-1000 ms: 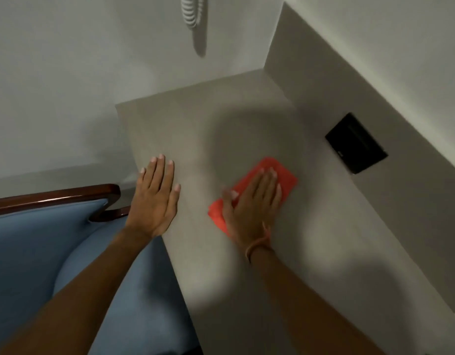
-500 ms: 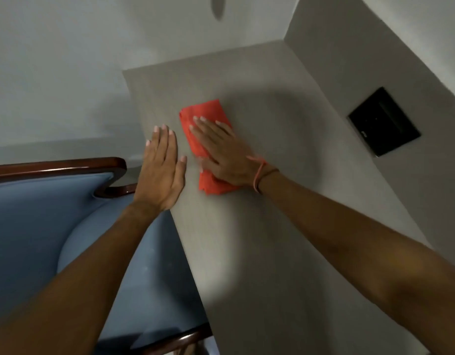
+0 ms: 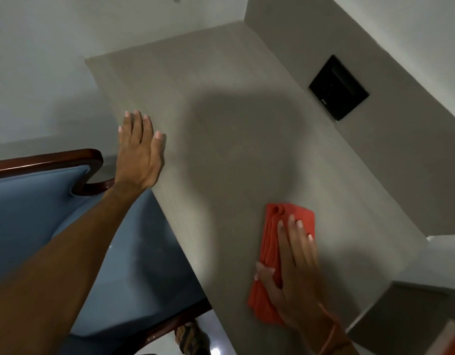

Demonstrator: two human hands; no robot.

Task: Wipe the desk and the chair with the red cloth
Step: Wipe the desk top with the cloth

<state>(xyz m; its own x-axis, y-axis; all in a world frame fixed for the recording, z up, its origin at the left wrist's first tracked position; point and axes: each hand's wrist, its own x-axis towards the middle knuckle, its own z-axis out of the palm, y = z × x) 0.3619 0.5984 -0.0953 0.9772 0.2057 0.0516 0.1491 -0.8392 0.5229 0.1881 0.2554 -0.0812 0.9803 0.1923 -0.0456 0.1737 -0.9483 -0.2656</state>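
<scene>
The folded red cloth (image 3: 271, 254) lies flat on the grey desk (image 3: 229, 139), near its right end. My right hand (image 3: 294, 275) presses down on the cloth with fingers spread, and the palm hides its lower half. My left hand (image 3: 140, 152) rests flat and open on the desk's left edge, holding nothing. The blue upholstered chair (image 3: 93, 239) with a dark wooden frame stands tucked against the desk at the lower left, under my left forearm.
A black socket plate (image 3: 338, 88) sits in the grey back panel behind the desk. White walls close off the far end and the right. A sandalled foot (image 3: 191, 338) shows on the glossy floor beside the chair.
My right hand has slid the red cloth from the desk's far left part, beside my left hand, across to the near right part. My left hand has stayed on the edge.
</scene>
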